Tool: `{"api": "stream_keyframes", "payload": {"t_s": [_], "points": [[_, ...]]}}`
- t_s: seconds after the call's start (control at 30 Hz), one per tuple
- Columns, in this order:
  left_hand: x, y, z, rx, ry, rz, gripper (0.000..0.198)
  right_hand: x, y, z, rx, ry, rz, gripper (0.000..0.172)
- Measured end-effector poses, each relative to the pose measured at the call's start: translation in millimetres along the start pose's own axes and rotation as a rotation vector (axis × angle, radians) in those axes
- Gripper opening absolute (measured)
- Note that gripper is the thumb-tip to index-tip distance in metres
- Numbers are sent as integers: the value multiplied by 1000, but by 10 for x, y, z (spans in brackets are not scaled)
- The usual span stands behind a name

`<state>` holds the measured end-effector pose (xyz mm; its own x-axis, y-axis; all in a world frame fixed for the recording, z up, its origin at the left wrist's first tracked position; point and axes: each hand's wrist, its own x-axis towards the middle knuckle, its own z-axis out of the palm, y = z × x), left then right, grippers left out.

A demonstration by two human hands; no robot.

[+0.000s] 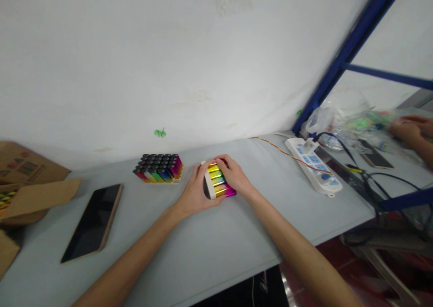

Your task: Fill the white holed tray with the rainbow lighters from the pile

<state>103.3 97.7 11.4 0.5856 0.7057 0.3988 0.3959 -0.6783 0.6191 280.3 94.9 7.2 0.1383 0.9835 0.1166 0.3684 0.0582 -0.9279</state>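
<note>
A block of shiny coloured lighters (218, 180) in a white tray lies tipped on its side between my two hands, over the middle of the grey table. My left hand (196, 193) is wrapped round its white tray side. On the other side, my right hand (234, 175) grips the coloured bodies, its fingers over the top edge. To the left, a second block of lighters (158, 168) stands upright on the table near the wall, black tops up, in rows of several colours.
A dark phone or tablet (93, 223) lies at left, beside an open cardboard box (30, 167). At right are a white power strip (314, 165), cables and a blue metal frame (338, 63). Beyond it, another person's hands (411, 129) are near plastic bags (338, 122).
</note>
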Motion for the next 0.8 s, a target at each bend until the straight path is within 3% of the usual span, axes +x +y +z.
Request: {"api": "stream_keyframes", "payload": {"t_s": [0.57, 0.8], "points": [[-31, -28, 8, -15, 0, -1, 109, 16, 42, -86, 56, -5, -38, 30], [-33, -29, 8, 7, 6, -15, 112, 20, 114, -185, 123, 57, 4, 35]]}}
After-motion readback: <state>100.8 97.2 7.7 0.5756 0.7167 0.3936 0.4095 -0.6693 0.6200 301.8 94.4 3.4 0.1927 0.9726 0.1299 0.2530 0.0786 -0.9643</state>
